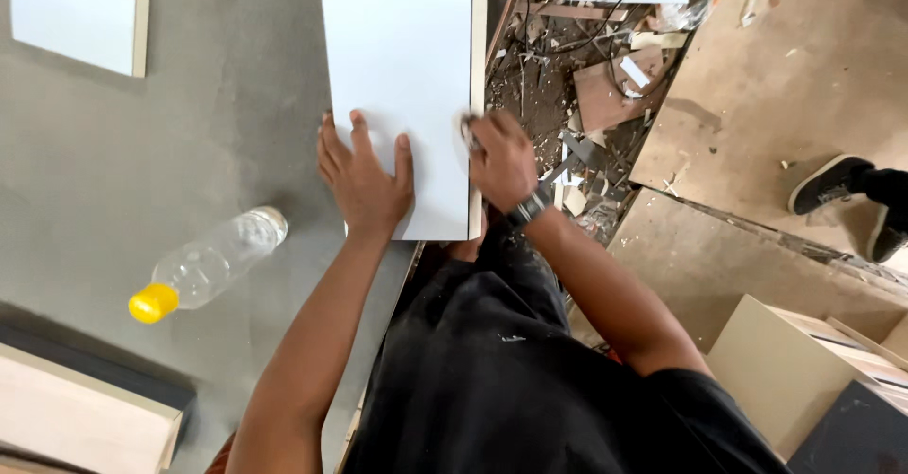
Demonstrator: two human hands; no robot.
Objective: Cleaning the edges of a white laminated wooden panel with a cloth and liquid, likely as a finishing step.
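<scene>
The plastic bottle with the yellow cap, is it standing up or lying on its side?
Lying on its side: the bottle rests lengthwise on the grey table, its yellow cap pointing sideways.

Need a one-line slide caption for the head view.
Left hand flat on a white board, right hand at its edge; plastic bottle nearby.

Clear plastic bottle point(213, 264) with yellow cap is lying on its side on the grey worktop point(170, 152). A second white panel point(80, 15) is sitting at the top left corner. Offcuts and scrap point(591, 67) are littering the floor right of the worktop. Brown boards point(757, 86) are lying further right, with another person's black shoes point(832, 183) standing on them. Pale wooden boxes point(804, 370) are sitting lower right.
</scene>
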